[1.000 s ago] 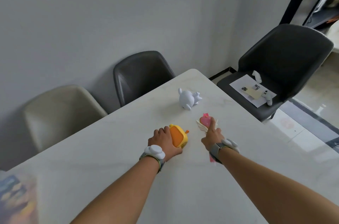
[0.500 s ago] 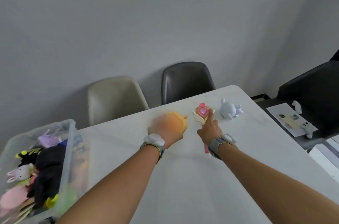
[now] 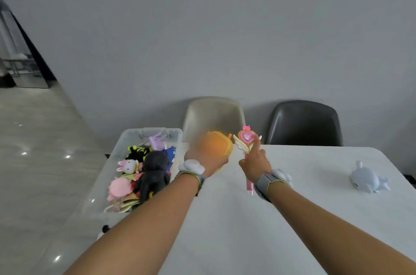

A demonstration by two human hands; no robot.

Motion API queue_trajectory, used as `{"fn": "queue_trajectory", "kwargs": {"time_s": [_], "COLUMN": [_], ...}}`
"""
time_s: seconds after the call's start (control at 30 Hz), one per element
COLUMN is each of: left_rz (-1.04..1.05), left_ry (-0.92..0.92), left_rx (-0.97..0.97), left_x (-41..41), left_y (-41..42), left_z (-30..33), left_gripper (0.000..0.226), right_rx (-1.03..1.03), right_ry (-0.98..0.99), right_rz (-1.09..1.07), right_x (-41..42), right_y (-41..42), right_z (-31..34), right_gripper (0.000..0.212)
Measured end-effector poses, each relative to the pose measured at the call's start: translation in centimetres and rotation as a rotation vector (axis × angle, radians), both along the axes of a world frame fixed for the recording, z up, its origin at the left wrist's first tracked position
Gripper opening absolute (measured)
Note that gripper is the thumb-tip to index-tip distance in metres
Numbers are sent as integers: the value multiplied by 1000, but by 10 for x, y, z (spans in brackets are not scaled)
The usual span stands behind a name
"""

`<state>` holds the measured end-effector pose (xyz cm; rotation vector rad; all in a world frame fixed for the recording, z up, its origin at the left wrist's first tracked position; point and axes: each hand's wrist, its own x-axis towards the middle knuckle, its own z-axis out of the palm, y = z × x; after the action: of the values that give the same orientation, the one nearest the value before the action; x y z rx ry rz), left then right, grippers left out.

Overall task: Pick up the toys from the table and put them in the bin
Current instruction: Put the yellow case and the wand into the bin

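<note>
Head view | bin [image 3: 126,139] at table's [image 3: 292,218] left edge, crowded | my left hand [image 3: 208,157] clutched yellow toy [image 3: 221,143] | right hand [image 3: 255,162] pinched heart wand [image 3: 247,139] | whale toy [image 3: 369,179] waited near right edge | risk: wand's wings might snag on the heaped toys.

Soft, even daylight fills the room, and small glare spots shine on the glossy floor [image 3: 40,162] to my left. My left hand [image 3: 208,157] and its orange toy [image 3: 219,145] smear into motion blur. Wide-angle distortion bends the edges.
</note>
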<state>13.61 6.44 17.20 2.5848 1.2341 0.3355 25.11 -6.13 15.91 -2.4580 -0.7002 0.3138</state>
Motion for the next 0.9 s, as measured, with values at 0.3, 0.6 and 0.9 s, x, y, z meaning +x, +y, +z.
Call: {"fn": "queue_trajectory", "kwargs": {"time_s": [0.3,0.6,0.9], "left_rz": [296,538,532], "left_ry": [-41,35,127], "left_rx": [-29,-209,-355], "left_x": [-106,-184,-199], "left_y": [108,191,205], "left_z": [3,-40,-70], "left_gripper": [100,107,93], "right_rx": [6,-54,-135], "right_ry": [37,98,156], "right_rz": [226,376,409], "right_x": [-100,-193,-242], "right_y": [102,183,213], "right_z": [22,17,-29], "right_gripper": [86,73,62]}}
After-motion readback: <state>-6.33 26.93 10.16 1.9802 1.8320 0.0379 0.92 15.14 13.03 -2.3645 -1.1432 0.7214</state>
